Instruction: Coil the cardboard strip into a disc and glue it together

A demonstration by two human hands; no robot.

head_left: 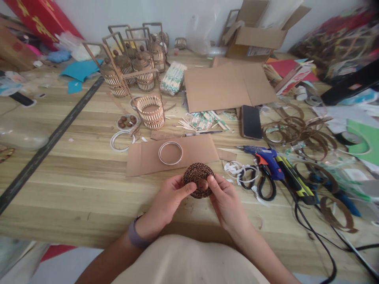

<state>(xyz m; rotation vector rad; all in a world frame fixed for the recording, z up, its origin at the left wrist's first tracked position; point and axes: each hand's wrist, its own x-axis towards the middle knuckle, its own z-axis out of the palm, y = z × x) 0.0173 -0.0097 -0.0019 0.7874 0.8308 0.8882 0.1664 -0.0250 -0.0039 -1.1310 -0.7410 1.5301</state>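
Between my two hands is a round brown lid of coiled corrugated cardboard (197, 170), with a small brown knob (202, 184) at its middle. My left hand (173, 195) grips its left edge, thumb on top near the knob. On the opposite edge my right hand (223, 197) pinches it with the thumb above. Just beyond lies a strip of brown cardboard (145, 159) bearing a white ring (160, 154). Farther back stands an uncovered basket of pale sticks and cardboard bands (151, 118) with a tall handle.
Several lidded baskets (145, 79) stand at the back left. A dish of brown balls (127, 122) sits before them. To the right lie a phone (251, 122), a blue glue gun (268, 159), black-handled scissors (266, 189), a yellow-black cutter (296, 181), cables and coiled cardboard strips (316, 146).
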